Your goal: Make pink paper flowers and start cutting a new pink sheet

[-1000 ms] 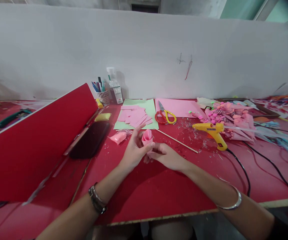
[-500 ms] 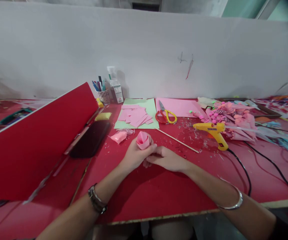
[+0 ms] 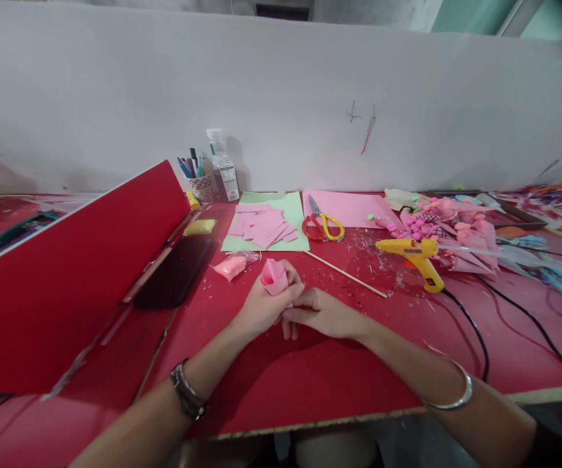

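My left hand (image 3: 261,304) is closed round a rolled pink paper flower (image 3: 274,275), whose open top sticks up above the fingers. My right hand (image 3: 321,313) lies beside it on the red table (image 3: 310,377), its fingers curled toward the base of the flower and touching the left hand; what it pinches is hidden. A thin wooden stick (image 3: 347,274) lies just beyond the hands. Further back is a pile of cut pink paper pieces (image 3: 261,224) on a green sheet (image 3: 293,209).
A yellow glue gun (image 3: 415,255) with a black cord rests to the right, beside a heap of pink flowers (image 3: 444,227). Red and yellow scissors (image 3: 323,224) lie on a pink sheet. A tilted red board (image 3: 66,273), black case (image 3: 176,270), pen cup (image 3: 200,182) and bottle (image 3: 223,168) stand on the left.
My left hand's fingers closed round the pink flower and carried it slightly left, tilting it. My right hand stayed pressed against it.
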Available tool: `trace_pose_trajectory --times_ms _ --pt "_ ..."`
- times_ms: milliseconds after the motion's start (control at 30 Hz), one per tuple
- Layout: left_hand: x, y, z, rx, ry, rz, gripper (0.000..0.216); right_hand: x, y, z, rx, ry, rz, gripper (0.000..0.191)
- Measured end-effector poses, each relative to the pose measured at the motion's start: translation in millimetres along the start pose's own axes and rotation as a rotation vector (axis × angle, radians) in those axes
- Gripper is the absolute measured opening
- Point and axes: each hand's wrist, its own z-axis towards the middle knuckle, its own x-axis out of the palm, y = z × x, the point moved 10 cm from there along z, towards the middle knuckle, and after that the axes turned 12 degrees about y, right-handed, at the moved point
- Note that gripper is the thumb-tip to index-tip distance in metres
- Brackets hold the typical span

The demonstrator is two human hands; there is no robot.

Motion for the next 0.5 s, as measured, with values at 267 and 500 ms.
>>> trace_pose_trajectory --times_ms 267,500 --pt "16 -2 1 0.034 0.181 -0.344 0.032 26 -1 -2 0.01 0.282 0.474 0.038" --pt "17 -2 1 0.036 0.191 -0.317 0.03 14 -6 2 0.032 0.163 0.5 0.038"
